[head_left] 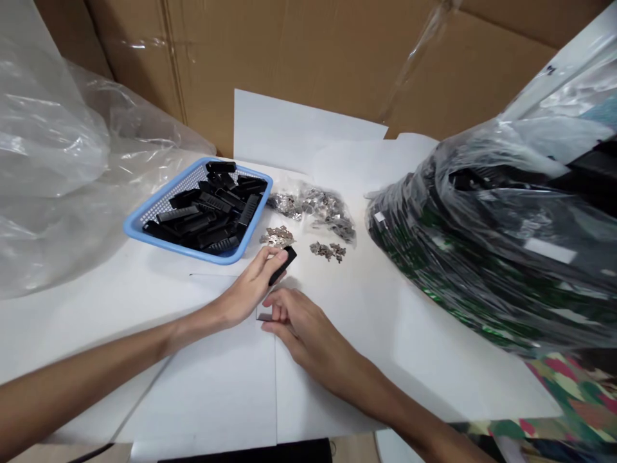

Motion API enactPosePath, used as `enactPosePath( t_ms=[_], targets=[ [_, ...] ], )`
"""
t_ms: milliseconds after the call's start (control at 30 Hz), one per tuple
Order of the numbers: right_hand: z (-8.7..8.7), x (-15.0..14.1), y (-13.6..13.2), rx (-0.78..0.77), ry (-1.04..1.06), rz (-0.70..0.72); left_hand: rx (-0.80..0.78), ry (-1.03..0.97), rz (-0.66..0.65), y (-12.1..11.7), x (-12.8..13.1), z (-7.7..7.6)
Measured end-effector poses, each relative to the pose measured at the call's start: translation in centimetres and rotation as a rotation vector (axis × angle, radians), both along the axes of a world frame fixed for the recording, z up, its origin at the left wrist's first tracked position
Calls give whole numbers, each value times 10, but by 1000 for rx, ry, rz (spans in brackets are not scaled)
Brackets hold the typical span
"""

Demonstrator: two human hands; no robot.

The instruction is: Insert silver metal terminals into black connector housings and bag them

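Observation:
My left hand (pixel 258 280) is closed around a narrow black plastic piece (pixel 283 265), tilted, its far end sticking out past the thumb. Close below it, my right hand (pixel 292 321) has curled fingers with thumb and forefinger drawn toward each other. A small thin greyish edge (pixel 264 317) shows between those fingertips; what it belongs to is too small to tell. Just beyond the hands lie two loose heaps of small metal parts, a left heap (pixel 277 236) and a right heap (pixel 328 251).
A blue basket (pixel 136 224) full of similar black pieces stands at the left. Behind the heaps lie clear bags of metal parts (pixel 328 209). A big plastic bag of black and green items (pixel 463 257) bulges on the right. Clear plastic sheeting (pixel 53 212) covers the far left; cardboard (pixel 308 58) stands behind.

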State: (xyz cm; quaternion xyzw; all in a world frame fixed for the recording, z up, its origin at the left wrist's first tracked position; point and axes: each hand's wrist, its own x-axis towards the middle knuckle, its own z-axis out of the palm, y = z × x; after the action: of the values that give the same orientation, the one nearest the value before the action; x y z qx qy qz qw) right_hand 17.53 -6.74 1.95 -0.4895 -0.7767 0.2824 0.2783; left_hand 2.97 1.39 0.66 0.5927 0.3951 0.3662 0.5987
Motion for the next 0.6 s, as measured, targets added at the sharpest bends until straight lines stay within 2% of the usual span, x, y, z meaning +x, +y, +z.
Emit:
enactPosePath(
  t_ms=[100, 167, 233, 333, 433, 600],
  targets=[
    [-4, 3, -12, 237, 36, 14, -31, -20, -33, -1, 2, 2],
    [-2, 8, -17, 373, 92, -70, -27, -12, -70, -2, 3, 5],
    [4, 17, -18, 436, 129, -178, -7, 19, -120, -3, 2, 8],
    [13, 32, -10, 415, 148, -239, -32, 65, -213, -3, -2, 10],
    [17, 46, 0, 435, 122, -178, -106, 60, -301, -1, -5, 11],
    [17, 60, 9, 650, -99, -15, -176, 20, -365, 3, -6, 18]
  ],
)
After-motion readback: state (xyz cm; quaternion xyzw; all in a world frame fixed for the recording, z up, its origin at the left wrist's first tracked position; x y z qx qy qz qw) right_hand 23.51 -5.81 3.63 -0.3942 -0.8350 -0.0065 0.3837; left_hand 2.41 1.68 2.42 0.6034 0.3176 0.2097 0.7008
